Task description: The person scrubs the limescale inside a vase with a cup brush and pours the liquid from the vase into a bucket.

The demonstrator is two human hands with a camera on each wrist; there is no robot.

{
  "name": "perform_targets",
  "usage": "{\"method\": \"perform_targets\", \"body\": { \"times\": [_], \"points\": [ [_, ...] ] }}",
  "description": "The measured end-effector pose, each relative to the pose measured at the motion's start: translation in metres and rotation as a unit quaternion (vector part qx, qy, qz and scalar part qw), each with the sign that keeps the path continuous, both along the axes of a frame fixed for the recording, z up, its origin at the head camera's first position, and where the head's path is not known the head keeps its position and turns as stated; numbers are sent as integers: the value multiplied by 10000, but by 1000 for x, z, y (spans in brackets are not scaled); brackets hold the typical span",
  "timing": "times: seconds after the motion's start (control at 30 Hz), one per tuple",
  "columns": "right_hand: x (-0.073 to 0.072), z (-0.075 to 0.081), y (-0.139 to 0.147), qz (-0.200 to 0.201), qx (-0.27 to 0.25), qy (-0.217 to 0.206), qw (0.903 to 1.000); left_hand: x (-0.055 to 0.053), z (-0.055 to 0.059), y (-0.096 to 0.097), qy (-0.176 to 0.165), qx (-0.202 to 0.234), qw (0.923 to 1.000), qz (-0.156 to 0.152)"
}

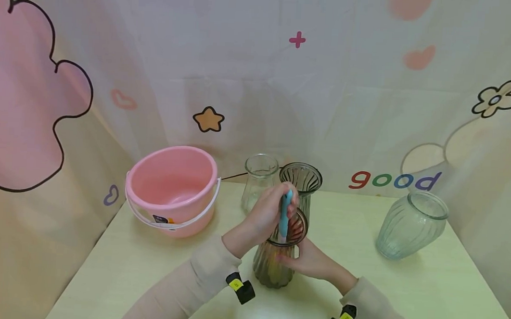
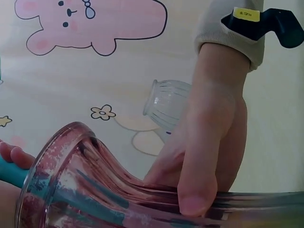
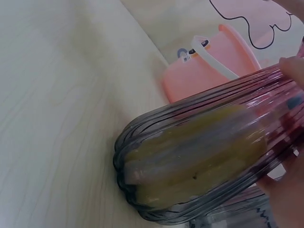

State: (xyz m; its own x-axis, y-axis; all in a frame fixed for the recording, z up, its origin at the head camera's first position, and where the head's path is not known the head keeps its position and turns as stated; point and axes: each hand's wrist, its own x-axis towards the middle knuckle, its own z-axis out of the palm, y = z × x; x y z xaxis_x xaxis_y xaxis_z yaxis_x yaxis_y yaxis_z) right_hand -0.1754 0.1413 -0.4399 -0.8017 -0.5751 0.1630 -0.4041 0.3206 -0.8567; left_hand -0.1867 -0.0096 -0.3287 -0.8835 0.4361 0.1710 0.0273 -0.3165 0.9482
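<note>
Gripped in my left hand (image 1: 270,208) is the teal handle (image 1: 285,214) of a bottle brush, which goes down through the mouth of a ribbed smoky-grey glass vase (image 1: 271,271). The brush's yellow sponge head (image 3: 204,156) shows through the glass in the lower part of the vase. Around the vase's narrower middle, my right hand (image 1: 313,261) holds it with thumb and fingers; the thumb (image 2: 197,202) lies along the glass in the left wrist view. Whether the vase's base touches the table cannot be told.
Behind the hands stand a second grey ribbed vase (image 1: 305,181) and a clear glass vase (image 1: 254,188). A pink bucket (image 1: 191,223) with a white handle is at the left. To the right, a rounded clear vase (image 1: 408,230) stands on the pale table (image 1: 438,304). A printed curtain (image 1: 328,100) hangs behind.
</note>
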Motion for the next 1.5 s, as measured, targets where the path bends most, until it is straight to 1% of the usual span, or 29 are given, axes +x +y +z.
{"method": "perform_targets", "body": {
  "times": [0.13,0.23,0.3,0.4,0.47,0.53,0.6,0.67,0.73,0.83,0.9,1.0,1.13,1.2,1.27,1.37,1.5],
  "points": [
    [0,0,0,-31,24,-66,10000,2,2,0,-8,13,10000,74],
    [2,3,-2,-92,-64,-77,9999,3,8,-3,133,23,9999,94],
    [2,3,-3,-133,-107,-77,9998,5,18,-5,288,98,9995,85],
    [2,1,-5,-235,-195,-112,9995,7,38,-12,581,291,9979,41],
    [1,-4,-5,-287,-276,-143,9991,9,52,-16,745,419,9963,16],
    [1,-6,-6,-343,-320,-164,9988,11,63,-19,872,493,9950,21],
    [2,-6,-7,-360,-354,-201,9985,12,70,-21,943,555,9940,16],
    [2,-6,-7,-408,-339,-226,9983,13,72,-21,972,606,9934,16],
    [2,-6,-8,-435,-349,-260,9981,13,72,-21,1022,626,9928,-21],
    [2,-6,-9,-452,-427,-235,9978,12,67,-19,1151,678,9910,-42],
    [2,-6,-9,-453,-481,-177,9977,11,62,-17,1113,686,9914,-43],
    [2,-5,-10,-445,-566,-34,9974,10,48,-12,829,559,9950,-6],
    [3,-4,-10,-434,-528,170,9975,8,22,-5,297,201,9993,-52],
    [3,-4,-9,-418,-517,249,9975,6,11,-3,143,88,9998,-113],
    [3,-4,-9,-389,-523,278,9975,4,4,-1,94,23,9998,-178],
    [3,-4,-8,-293,-543,233,9978,1,-1,0,157,11,9995,-271],
    [3,-2,-5,-72,-364,37,9993,-1,-2,-1,187,-6,9992,-340]
  ]
}}
